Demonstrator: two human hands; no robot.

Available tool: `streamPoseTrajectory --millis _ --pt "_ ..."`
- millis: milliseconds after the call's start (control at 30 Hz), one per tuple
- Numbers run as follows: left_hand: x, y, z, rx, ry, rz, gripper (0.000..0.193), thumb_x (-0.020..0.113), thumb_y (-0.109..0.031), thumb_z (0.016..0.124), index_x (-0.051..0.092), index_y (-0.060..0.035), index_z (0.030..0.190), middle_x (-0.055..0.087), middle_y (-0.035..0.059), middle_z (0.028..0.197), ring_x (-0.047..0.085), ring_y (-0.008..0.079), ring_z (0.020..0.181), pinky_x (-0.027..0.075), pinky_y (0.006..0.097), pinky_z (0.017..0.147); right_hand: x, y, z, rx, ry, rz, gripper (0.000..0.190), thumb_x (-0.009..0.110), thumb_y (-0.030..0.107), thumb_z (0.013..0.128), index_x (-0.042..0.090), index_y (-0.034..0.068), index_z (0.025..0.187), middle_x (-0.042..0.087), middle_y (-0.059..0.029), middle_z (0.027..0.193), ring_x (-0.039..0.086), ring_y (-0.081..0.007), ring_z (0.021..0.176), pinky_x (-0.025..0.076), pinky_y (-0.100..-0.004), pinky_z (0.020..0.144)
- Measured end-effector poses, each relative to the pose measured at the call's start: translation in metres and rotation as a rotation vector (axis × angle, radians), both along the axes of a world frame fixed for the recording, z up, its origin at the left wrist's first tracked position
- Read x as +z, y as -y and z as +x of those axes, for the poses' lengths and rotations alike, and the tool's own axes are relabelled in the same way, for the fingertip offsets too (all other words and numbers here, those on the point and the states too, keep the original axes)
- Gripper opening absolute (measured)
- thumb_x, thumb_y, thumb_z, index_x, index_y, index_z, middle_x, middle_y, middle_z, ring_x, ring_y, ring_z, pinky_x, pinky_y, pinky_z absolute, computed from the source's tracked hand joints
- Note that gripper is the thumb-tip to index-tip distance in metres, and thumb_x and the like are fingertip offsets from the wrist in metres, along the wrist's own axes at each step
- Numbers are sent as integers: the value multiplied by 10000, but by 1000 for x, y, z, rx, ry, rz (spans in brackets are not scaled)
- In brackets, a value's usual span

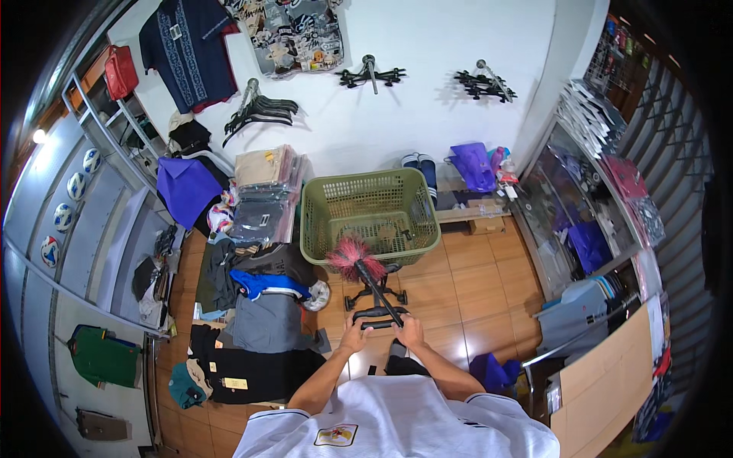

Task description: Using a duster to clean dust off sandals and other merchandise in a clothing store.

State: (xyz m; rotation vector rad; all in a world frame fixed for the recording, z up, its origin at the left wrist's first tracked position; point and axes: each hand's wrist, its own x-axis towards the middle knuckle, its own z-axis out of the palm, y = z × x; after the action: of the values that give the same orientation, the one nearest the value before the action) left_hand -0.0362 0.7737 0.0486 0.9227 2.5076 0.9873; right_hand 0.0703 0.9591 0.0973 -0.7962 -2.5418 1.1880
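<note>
My left hand (355, 334) grips the left end of a black looped handle (372, 318) that belongs to a dark wheeled frame. My right hand (410, 330) is closed around the dark stick of a duster with pink bristles (356, 259), at the handle's right end; whether it also holds the handle I cannot tell. The duster slants up and left, its bristles over the near rim of an olive-green plastic basket (370, 177). Inside the basket lies a small dark object (407, 235). The frame's black wheeled base (356, 301) stands just below the basket.
Folded and loose clothes (269, 320) lie at the left, below stacks of bagged garments (260, 217). A glass display case (578, 200) and a cardboard sheet (607, 366) stand at the right. Black hangers (260, 111) hang on the wall. A purple bag (493, 371) lies on the tiled floor.
</note>
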Motion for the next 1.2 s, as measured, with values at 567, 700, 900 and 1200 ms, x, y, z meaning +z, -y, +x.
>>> streamPoseTrajectory --millis 567,700,900,1200 --pt "9 -103 -134 356 61 -19 552 660 -273 877 466 -27 1331 187 458 1406 270 542 1329 295 432 1119 -18 -93 -162 91 -137 -16 312 709 112 757 658 -1 1043 655 -208 1005 635 -388 929 516 -441 808" --pt "2 -108 -171 310 55 -46 562 657 -292 877 466 -15 1327 238 465 1380 264 542 1331 304 433 1111 -28 -102 -194 87 -60 -37 340 706 100 752 644 4 1072 642 -208 1056 629 -389 951 505 -439 845" --pt "11 -130 -213 300 41 -19 565 648 -353 875 487 -40 1316 373 412 1333 323 529 1297 322 448 1088 -30 -119 -237 64 -150 21 346 701 78 746 633 -13 1072 642 -220 1060 626 -391 975 508 -423 861" --pt "6 -151 -282 245 52 -110 562 610 -463 883 513 -104 1304 620 281 1075 586 473 1036 488 494 856 -15 -148 -296 107 -118 61 368 712 67 738 624 -37 1079 642 -246 1027 637 -398 936 522 -415 814"
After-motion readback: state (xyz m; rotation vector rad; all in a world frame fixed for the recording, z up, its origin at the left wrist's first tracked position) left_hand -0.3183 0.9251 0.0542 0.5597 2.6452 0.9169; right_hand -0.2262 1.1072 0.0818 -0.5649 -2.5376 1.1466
